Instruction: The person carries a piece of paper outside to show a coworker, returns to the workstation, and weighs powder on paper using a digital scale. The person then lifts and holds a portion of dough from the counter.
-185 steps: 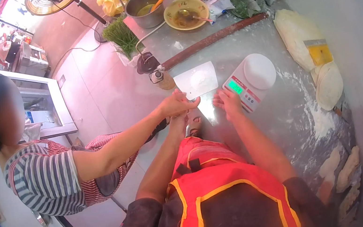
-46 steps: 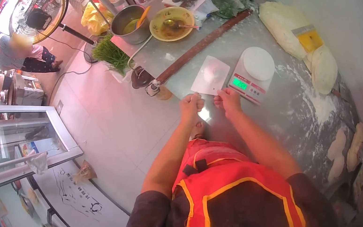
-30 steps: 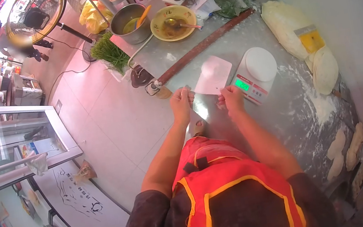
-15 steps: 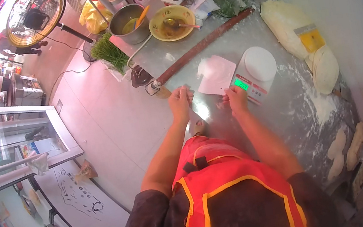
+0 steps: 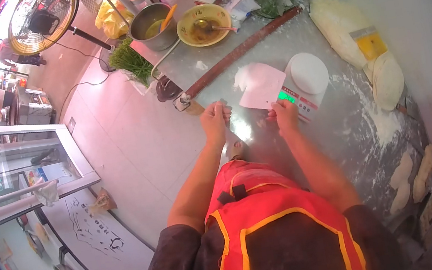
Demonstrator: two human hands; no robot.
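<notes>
My right hand (image 5: 284, 115) is closed on the near corner of a thin white plastic scraper (image 5: 263, 84), a flat sheet with a small hole by my fingers. White flour (image 5: 242, 77) lies at the scraper's left end. Just right of it stands a white kitchen scale (image 5: 305, 99) with a round plate (image 5: 309, 73) and a lit green display, which my fingers partly cover. My left hand (image 5: 215, 118) is curled shut by the table's left edge, apart from the scraper; whatever its fingers may hold is hidden.
A long brown rod (image 5: 242, 50) lies across the floury metal table (image 5: 334, 133). Beyond it are a yellow bowl (image 5: 222, 31) with a spoon and a metal pot (image 5: 145, 28). Covered dough (image 5: 337, 25) lies along the right wall, with dough pieces (image 5: 402, 181) nearer me.
The scraper has shifted slightly right, towards the scale, and turned a little with my right hand. My left hand has hardly moved.
</notes>
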